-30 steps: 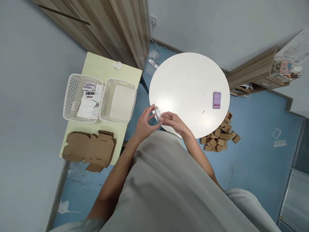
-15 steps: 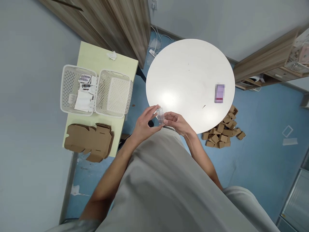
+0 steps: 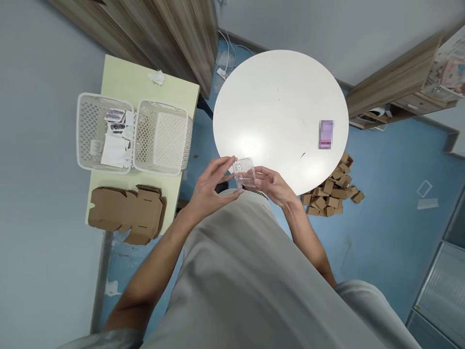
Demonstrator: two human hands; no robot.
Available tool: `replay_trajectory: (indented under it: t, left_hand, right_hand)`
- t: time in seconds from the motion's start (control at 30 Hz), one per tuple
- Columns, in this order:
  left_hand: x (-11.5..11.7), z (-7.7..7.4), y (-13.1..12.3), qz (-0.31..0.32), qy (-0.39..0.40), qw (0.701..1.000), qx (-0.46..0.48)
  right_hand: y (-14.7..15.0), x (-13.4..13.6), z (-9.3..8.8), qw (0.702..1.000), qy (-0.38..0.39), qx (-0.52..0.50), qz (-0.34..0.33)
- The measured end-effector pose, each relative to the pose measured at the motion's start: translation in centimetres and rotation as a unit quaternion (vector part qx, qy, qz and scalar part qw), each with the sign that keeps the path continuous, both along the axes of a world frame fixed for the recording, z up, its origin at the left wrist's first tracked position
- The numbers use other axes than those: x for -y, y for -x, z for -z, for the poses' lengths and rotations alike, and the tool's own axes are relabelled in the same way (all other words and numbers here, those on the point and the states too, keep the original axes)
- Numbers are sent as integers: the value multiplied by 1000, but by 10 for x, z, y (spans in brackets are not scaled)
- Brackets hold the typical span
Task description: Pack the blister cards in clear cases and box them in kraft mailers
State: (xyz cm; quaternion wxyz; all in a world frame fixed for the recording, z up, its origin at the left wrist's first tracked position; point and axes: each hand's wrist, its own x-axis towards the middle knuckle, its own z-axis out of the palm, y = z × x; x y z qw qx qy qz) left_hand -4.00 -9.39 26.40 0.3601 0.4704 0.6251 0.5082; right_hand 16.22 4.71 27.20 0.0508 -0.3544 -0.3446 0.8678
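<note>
Between my two hands is a small clear plastic case (image 3: 244,171), held up near the front edge of the round white table (image 3: 279,111). Its broad see-through side faces up toward me. My left hand (image 3: 214,186) grips its left side, with fingers at the top corner and the thumb at the bottom corner. On the right side, my right hand (image 3: 273,184) pinches the case between thumb and fingers. I see nothing but my fingers through the clear walls. Farther right on the table lies a purple box (image 3: 326,134), blurred by pixelation.
Left of me, a pale yellow table (image 3: 127,72) bears a white basket (image 3: 86,131) with packets and papers, a second white basket (image 3: 185,150), and flattened cardboard (image 3: 127,211). Small brown boxes (image 3: 332,194) are piled on the floor at the right. A power strip (image 3: 221,73) lies behind.
The clear case has turned from nearly edge-on to showing its broad side, and my hands are slightly farther apart. The whole view has shifted a little.
</note>
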Motion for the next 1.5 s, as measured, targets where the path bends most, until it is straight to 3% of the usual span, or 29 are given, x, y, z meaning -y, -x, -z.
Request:
replay_trajectory:
  t: [0.33,0.57,0.8,0.97,1.13,1.3,1.5]
  left_hand:
    - [-2,-6,6,-75,-29,993,84]
    - [12,9,20,-155,20,965,210]
    - [12,25,9,-84,59,958,268]
    - [10,36,-3,-91,66,947,302]
    - [10,38,3,-100,53,962,250]
    - [3,23,-3,-120,29,982,144]
    - [-17,1,-20,-3,-21,999,-45]
  right_hand:
    - [19,-18,-13,998,-46,8,36]
    - [29,-37,-28,996,-92,-8,-9]
    - [51,-42,-6,981,-147,72,108]
    - [60,-30,5,978,-136,81,133]
    - [62,-6,16,975,-98,113,164]
    - [71,9,33,969,-63,118,207]
    - [95,9,58,968,76,20,240]
